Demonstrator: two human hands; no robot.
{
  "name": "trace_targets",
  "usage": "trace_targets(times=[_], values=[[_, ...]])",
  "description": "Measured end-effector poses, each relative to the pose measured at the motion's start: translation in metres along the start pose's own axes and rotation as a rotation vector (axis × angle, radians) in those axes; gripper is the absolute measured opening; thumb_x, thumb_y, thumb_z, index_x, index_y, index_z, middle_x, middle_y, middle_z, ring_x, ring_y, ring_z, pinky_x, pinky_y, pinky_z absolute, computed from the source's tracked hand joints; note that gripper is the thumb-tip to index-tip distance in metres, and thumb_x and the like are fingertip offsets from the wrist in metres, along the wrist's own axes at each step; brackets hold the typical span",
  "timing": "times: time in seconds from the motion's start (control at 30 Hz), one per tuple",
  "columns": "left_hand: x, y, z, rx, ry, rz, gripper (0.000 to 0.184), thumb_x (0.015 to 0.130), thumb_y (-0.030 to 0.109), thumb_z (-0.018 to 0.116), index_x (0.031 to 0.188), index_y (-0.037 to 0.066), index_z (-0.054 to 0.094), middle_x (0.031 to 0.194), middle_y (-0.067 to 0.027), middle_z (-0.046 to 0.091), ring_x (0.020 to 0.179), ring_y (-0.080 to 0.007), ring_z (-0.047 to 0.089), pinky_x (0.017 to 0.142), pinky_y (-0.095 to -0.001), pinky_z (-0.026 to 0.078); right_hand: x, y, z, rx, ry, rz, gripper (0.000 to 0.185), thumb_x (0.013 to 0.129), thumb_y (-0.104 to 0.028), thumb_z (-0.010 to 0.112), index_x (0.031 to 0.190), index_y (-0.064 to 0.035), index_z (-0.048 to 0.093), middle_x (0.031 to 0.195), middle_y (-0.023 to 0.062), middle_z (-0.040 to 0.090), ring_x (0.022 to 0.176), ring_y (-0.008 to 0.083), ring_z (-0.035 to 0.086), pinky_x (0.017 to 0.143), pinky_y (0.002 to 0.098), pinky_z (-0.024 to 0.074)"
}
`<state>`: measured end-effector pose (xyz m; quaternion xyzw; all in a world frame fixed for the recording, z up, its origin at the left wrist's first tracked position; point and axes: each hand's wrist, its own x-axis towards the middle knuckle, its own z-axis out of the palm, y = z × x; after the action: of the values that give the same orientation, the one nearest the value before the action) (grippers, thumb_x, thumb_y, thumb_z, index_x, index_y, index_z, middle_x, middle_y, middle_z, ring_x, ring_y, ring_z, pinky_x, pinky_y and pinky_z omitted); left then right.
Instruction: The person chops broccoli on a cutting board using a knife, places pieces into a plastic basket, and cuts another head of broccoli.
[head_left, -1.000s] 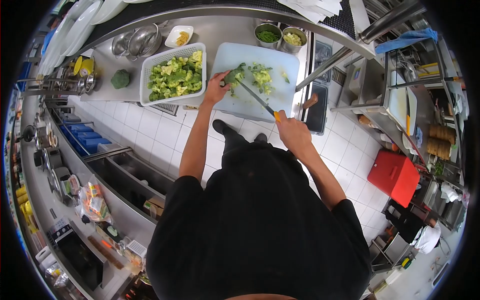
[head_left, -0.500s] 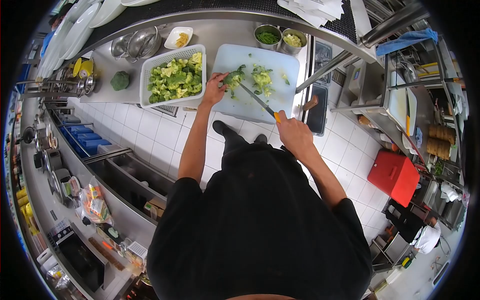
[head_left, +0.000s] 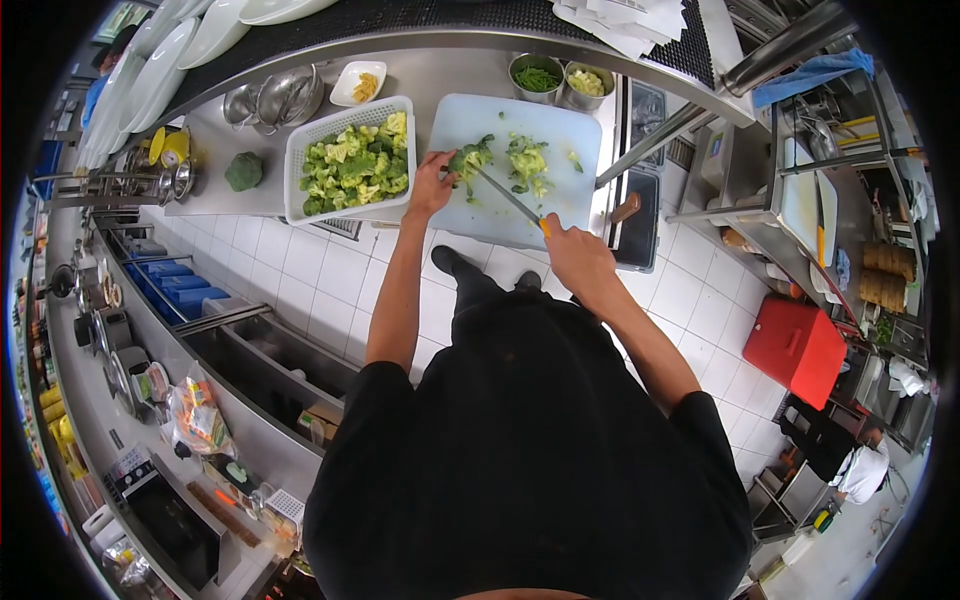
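Note:
On the pale blue cutting board point(head_left: 555, 115), my left hand point(head_left: 433, 184) grips a broccoli head point(head_left: 471, 158) near the board's left edge. My right hand point(head_left: 577, 260) is closed round the yellow handle of a knife point(head_left: 510, 196), whose blade points up and left, with its tip at the broccoli. Cut broccoli pieces point(head_left: 527, 160) lie right of the blade, and a small piece point(head_left: 574, 161) is farther right. A white perforated basket point(head_left: 291, 170) full of broccoli florets point(head_left: 352, 165) stands left of the board.
A whole broccoli head point(head_left: 243, 171) sits left of the basket. Behind are a white dish point(head_left: 343, 84), metal bowls point(head_left: 290, 97) and two metal containers point(head_left: 535, 78) of cut vegetables. A metal shelf point(head_left: 450, 50) crosses above. A co-worker point(head_left: 860, 472) is at the far right.
The broccoli under my left hand sits slightly farther right and looks more spread open. My right hand and the knife have shifted slightly left. The whole view has also shifted a little.

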<state>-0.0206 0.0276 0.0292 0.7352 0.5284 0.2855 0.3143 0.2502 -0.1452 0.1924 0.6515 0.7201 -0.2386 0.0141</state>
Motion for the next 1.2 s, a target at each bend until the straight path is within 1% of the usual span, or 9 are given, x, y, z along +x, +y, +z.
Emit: trace_targets(times=[0.23,0.37,0.53,0.63,0.73,0.83,0.93,1.13,1.2], values=[[0.015,-0.019,0.002,0.009,0.008,-0.047,0.05,0.087,-0.003,0.07,0.135,0.006,0.064,0.123,-0.0199,0.065,0.099,-0.0345,0.07,0.088,-0.041,0.057,0.06,0.01,0.042,0.047,0.027,-0.038,0.02,0.098,-0.01,0.051,0.115,-0.0005,0.05,0.088,0.0235,0.072,0.085,0.0431,0.073,0.077,0.0531,0.0586],[0.014,-0.014,-0.003,0.075,0.025,0.022,0.05,0.088,-0.001,0.069,0.137,0.007,0.063,0.123,-0.02,0.065,0.1,-0.0354,0.07,0.09,-0.0405,0.056,0.092,0.016,0.085,0.089,0.001,-0.028,0.024,0.1,-0.014,0.053,0.119,-0.0004,0.05,0.093,0.0258,0.071,0.091,0.0441,0.073,0.08,0.0549,0.0578],[0.012,-0.023,-0.015,-0.056,-0.113,-0.142,0.048,0.092,0.003,0.067,0.139,0.009,0.062,0.125,-0.0218,0.066,0.102,-0.0367,0.07,0.091,-0.0426,0.055,0.071,0.047,0.096,0.117,0.005,-0.008,0.037,0.104,-0.03,0.053,0.127,-0.0017,0.047,0.092,0.0286,0.07,0.089,0.048,0.071,0.078,0.0585,0.0564],[0.021,-0.019,-0.015,0.059,-0.064,-0.191,0.055,0.092,0.017,0.074,0.144,0.009,0.058,0.134,-0.0194,0.064,0.109,-0.0348,0.069,0.098,-0.0396,0.054,0.046,0.06,0.094,0.131,0.031,0.06,0.037,0.104,-0.034,0.053,0.124,-0.003,0.047,0.091,0.0286,0.07,0.087,0.0485,0.07,0.077,0.0593,0.0555],[0.028,-0.035,0.007,-0.336,-0.111,-0.247,0.066,0.091,0.024,0.077,0.149,0.005,0.051,0.14,-0.0199,0.06,0.119,-0.0365,0.064,0.105,-0.0416,0.05,0.016,0.068,0.089,0.162,0.039,0.124,0.037,0.104,-0.034,0.055,0.122,-0.0032,0.048,0.089,0.0286,0.069,0.086,0.0488,0.07,0.077,0.0596,0.0547],[0.022,-0.042,0.03,0.141,-0.099,0.199,0.082,0.087,0.026,0.082,0.155,0.005,0.041,0.15,-0.0204,0.048,0.135,-0.038,0.052,0.113,-0.0444,0.044,-0.012,0.067,0.08,0.182,0.031,0.154,0.036,0.103,-0.033,0.056,0.121,-0.0025,0.049,0.088,0.0289,0.069,0.085,0.0496,0.069,0.075,0.06,0.0543],[0.018,-0.019,0.049,0.127,0.009,0.071,0.086,0.08,0.023,0.086,0.152,0.005,0.042,0.153,-0.0219,0.038,0.14,-0.041,0.043,0.114,-0.0461,0.041,-0.029,0.066,0.083,0.216,0.043,0.132,0.036,0.103,-0.034,0.057,0.12,-0.0032,0.05,0.087,0.0306,0.069,0.085,0.0507,0.068,0.074,0.0609,0.0533],[0.028,-0.004,0.081,0.072,0.25,-0.107,0.081,0.074,0.014,0.088,0.143,0.008,0.046,0.14,-0.0209,0.044,0.124,-0.0456,0.051,0.109,-0.0504,0.044,-0.042,0.045,0.07,0.127,0.062,0.145,0.035,0.102,-0.034,0.059,0.118,-0.0035,0.051,0.084,0.0265,0.07,0.08,0.0477,0.07,0.07,0.0584,0.0552],[0.035,-0.018,0.076,0.035,0.284,-0.03,0.077,0.075,0.012,0.086,0.142,0.009,0.048,0.136,-0.0216,0.045,0.122,-0.0448,0.052,0.107,-0.0493,0.046,-0.039,0.041,0.063,0.063,0.091,0.132,0.034,0.102,-0.034,0.059,0.117,-0.004,0.051,0.081,0.0237,0.071,0.076,0.0453,0.071,0.068,0.056,0.0565]])
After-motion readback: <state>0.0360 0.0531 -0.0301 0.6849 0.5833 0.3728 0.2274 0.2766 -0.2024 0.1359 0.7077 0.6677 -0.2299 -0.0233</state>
